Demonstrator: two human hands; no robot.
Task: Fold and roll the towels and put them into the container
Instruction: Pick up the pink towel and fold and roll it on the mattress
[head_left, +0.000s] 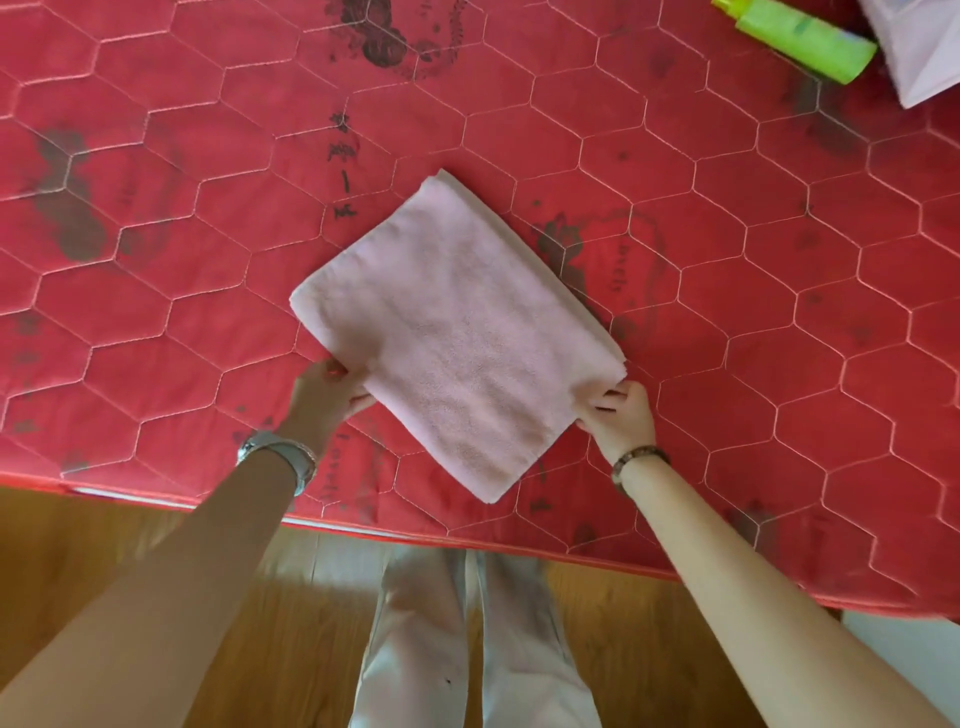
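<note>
While the folded pink towel (457, 332) lies flat and aslant on the red quilted mattress (156, 260), near its front edge, your left hand (327, 395) pinches the towel's left side and your right hand (621, 418) pinches its right corner, fingers curled onto the cloth. A green bottle (800, 39) lies well apart, top right.

Soft, even daylight, bright throughout; a pale glare patch lies on the near floor (332, 564). Shadows are faint. The mattress (727, 270) edge bows with wide-angle distortion; far corners look slightly soft.
</note>
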